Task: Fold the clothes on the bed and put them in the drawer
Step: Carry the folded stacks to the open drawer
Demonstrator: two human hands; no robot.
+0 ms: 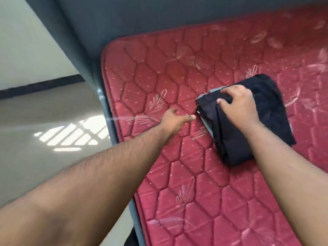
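A: How many garments do you count on the bed?

B: One stack of folded clothes [248, 121], dark navy, lying on the red quilted mattress [177, 77] at about three o'clock from the middle of the view. A strip of grey cloth shows along its edge at nine and eleven o'clock, so there may be two pieces in it; I cannot tell for sure.

A: And hands?

B: Two, both bare, with bare forearms. The right hand [239, 105] lies on top of the stack, its fingers curled and pinching a ridge of the dark fabric near the eleven o'clock corner. The left hand [175, 119] is at nine o'clock from the stack, just beside it. Its fingers reach toward the stack's near edge, loosely extended and holding nothing; the fingertips are close to the cloth, but whether they touch it I cannot tell.

A: What else is around?

B: One grey bed frame [106, 110] edging the mattress at nine o'clock, a grey headboard [124, 18] at twelve, and a pale floor [44, 121] at nine o'clock with one patch of barred sunlight [71, 134].
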